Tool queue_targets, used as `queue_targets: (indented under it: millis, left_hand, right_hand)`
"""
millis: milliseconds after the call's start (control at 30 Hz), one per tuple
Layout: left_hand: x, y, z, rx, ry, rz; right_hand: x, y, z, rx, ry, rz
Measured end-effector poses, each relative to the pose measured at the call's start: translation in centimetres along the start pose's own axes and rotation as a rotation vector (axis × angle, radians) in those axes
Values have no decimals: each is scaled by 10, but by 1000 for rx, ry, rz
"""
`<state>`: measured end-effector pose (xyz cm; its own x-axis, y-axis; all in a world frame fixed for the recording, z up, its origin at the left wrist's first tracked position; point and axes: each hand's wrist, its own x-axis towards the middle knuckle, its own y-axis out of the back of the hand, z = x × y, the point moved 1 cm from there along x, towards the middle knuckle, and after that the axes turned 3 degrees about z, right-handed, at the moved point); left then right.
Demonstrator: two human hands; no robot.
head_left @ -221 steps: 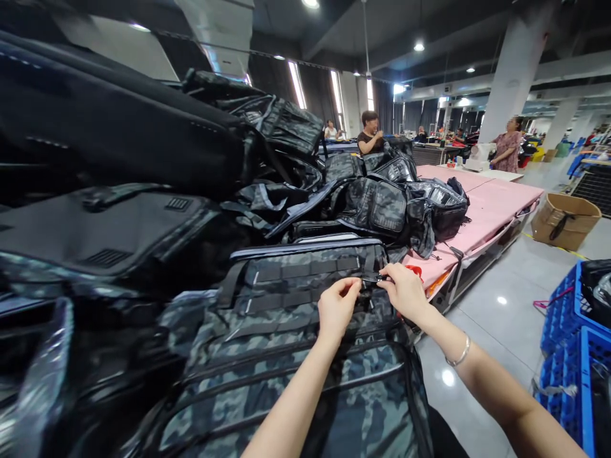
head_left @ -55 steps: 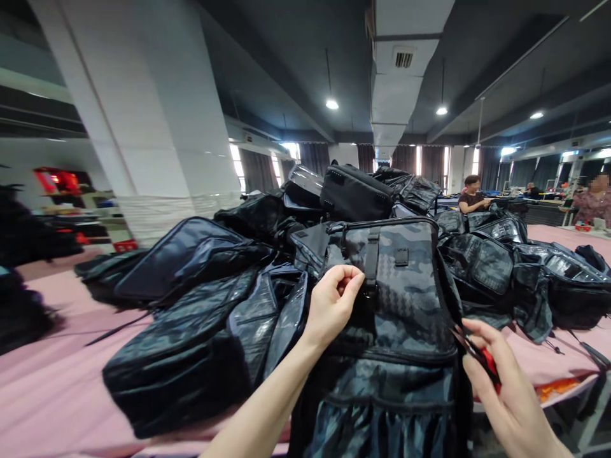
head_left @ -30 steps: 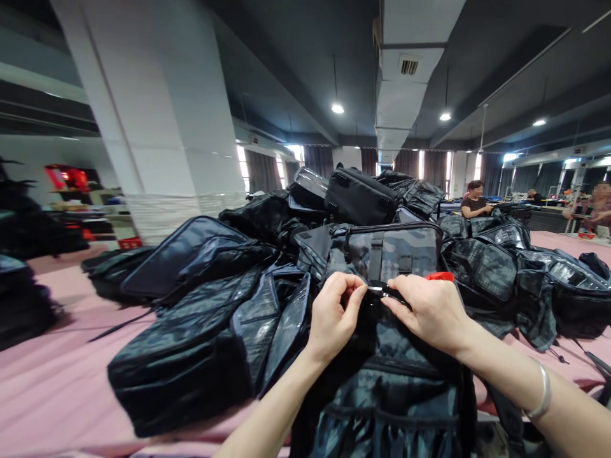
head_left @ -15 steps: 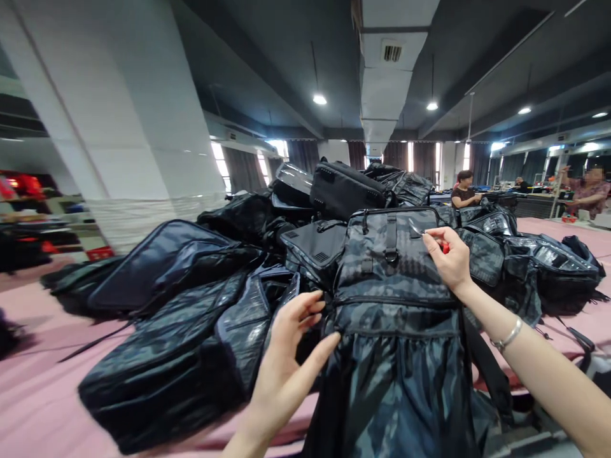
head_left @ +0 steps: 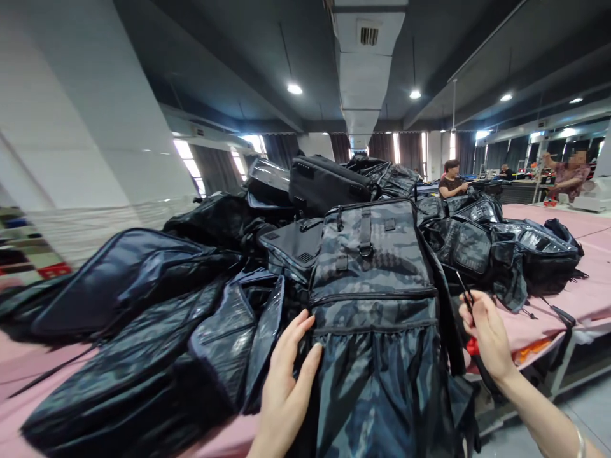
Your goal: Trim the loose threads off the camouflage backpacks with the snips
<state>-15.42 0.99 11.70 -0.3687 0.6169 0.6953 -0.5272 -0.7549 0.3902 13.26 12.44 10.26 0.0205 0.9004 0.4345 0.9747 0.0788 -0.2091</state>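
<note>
A grey-black camouflage backpack (head_left: 377,254) stands upright in front of me, with a webbing strap and ring on its upper front and a gathered pocket below. My left hand (head_left: 289,375) rests its fingertips against the bag's left side, thumb and fingers stretched and apart. To the right of the bag, my right hand (head_left: 487,331) is closed around thread snips (head_left: 462,286). Their thin pointed blade sticks up from the fingers, and a red part shows under the hand. The rest of the tool is hidden by the fingers.
A heap of dark bags (head_left: 329,184) lies behind the backpack. A large camouflage bag (head_left: 128,362) lies at left, and more bags (head_left: 529,254) sit at right on the pink-covered table (head_left: 592,254). A white pillar (head_left: 95,127) rises at left. Two people work farther back at right.
My right hand has moved from the backpack's upper front down to its right side, with the snips in it. My left hand has come against the bag's left edge. The view has shifted right.
</note>
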Motion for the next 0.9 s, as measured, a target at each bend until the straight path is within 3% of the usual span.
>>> queue_targets:
  millis: [100,233,333,433,500,600,667,767,900]
  left_hand:
    - [-1,0,-5,36,18,35]
    - [-3,2,-7,26,31,40]
    - [-3,7,3,58,-27,134]
    - [-1,13,20,115,-161,205]
    - [2,14,32,138,-242,117]
    - [6,11,44,164,-269,-87]
    - [9,8,46,153,-221,-164]
    - [11,5,38,50,-60,-187]
    - [13,8,13,-217,194,8]
  right_hand:
    - [-32,16,13,-69,-90,-60]
    - [-65,19,21,-181,-52,-154]
    - [-79,11,24,-247,-46,-227]
    - [-85,2,26,-273,-119,-158]
    - [-86,-2,26,-248,-151,-101]
    - [-85,-6,25,-207,-152,-142]
    - [-85,-6,24,-191,-148,-183]
    - [-89,-8,22,-169,-142,-225]
    - [-98,-22,19,-206,-140,-350]
